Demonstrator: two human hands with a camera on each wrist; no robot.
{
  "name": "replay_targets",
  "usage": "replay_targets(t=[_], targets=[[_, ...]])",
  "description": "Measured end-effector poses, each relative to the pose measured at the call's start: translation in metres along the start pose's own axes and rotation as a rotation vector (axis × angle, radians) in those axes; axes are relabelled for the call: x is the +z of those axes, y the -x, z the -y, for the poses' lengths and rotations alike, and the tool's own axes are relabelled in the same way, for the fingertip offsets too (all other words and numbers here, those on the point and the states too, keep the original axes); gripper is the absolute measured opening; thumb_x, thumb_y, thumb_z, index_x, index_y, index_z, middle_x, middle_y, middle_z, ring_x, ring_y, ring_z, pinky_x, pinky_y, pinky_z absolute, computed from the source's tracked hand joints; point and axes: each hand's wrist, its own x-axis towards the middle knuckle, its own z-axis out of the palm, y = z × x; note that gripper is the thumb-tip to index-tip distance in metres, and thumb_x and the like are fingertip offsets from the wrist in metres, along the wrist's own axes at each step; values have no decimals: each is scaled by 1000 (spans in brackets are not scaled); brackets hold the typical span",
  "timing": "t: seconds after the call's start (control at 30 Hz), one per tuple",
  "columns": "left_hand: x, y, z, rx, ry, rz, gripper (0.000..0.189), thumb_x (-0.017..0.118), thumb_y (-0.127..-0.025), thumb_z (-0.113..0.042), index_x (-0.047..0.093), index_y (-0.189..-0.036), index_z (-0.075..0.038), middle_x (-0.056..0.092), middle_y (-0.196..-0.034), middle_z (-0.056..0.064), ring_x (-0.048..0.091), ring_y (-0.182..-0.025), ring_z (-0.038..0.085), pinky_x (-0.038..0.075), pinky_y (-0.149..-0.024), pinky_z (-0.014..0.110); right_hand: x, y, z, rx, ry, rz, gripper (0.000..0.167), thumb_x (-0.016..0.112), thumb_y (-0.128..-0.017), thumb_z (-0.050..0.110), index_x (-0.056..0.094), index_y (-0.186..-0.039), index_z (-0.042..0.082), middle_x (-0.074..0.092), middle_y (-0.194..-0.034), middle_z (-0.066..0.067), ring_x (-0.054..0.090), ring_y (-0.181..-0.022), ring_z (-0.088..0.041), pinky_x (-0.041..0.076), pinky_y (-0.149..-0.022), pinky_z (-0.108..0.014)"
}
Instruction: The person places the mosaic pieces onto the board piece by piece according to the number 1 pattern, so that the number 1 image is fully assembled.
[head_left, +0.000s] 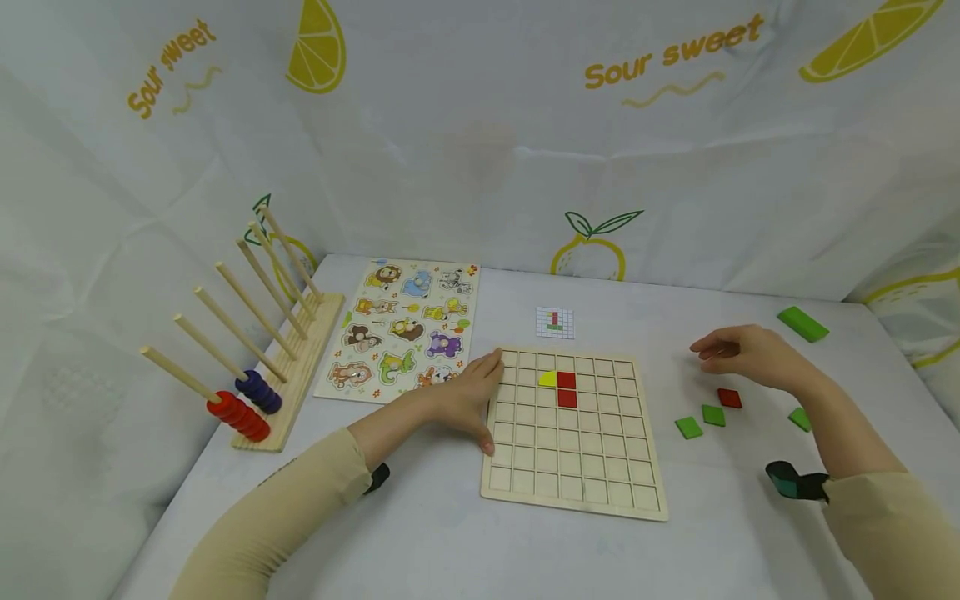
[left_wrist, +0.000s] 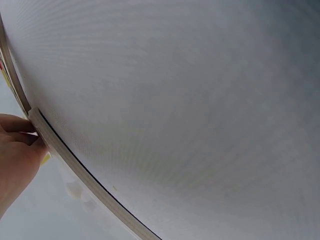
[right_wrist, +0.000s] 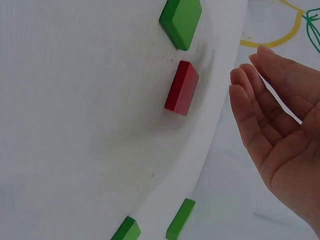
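Observation:
A square wooden grid board point(head_left: 568, 440) lies in the middle of the head view. In its upper part sit two red squares point(head_left: 567, 398) and a yellow rounded piece point(head_left: 549, 379). My left hand point(head_left: 467, 402) rests spread along the board's left edge, thumb low and fingers at the upper corner; the left wrist view shows fingertips against a wooden edge. Above the table on the right hovers my right hand point(head_left: 753, 360), holding nothing, its fingers loosely bent. Nearest to it lie a red tile point(head_left: 729, 398) and green tiles point(head_left: 713, 415), also seen in the right wrist view.
A small pattern card point(head_left: 555, 322) lies behind the board. An animal peg puzzle point(head_left: 352, 354) and a wooden rack point(head_left: 288, 392) with upright rods and red and blue rings stand left. At the far right is a longer green block point(head_left: 802, 323). A printed cloth hangs behind.

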Motion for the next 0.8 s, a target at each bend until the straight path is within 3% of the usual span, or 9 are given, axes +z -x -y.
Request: replay_targets(t=[0.37, 0.67, 0.8], targets=[[1, -1, 0, -1, -9, -1, 136, 88, -66, -48, 2, -156, 6, -12, -166, 21, -6, -157, 35, 8, -130, 42, -5, 7, -26, 48, -27, 83, 36, 68, -92, 23, 67, -119, -1, 72, -112, -13, 58, -85, 9, 53, -73, -16], [-1, 1, -1, -2, -4, 3, 136, 88, -66, -48, 2, -156, 6, -12, -166, 21, -6, -157, 35, 8, -130, 43, -9, 11, -35, 67, 5, 116, 36, 71, -89, 25, 69, -117, 2, 71, -115, -13, 52, -87, 13, 51, -74, -17], [0, 1, -1, -2, -3, 2, 136, 88, -65, -48, 2, -156, 6, -13, -166, 21, -7, -157, 35, 8, -130, 43, -8, 11, -36, 78, -2, 145, 35, 70, -89, 23, 68, -117, 1, 71, -115, -13, 55, -89, 8, 52, -75, -17]])
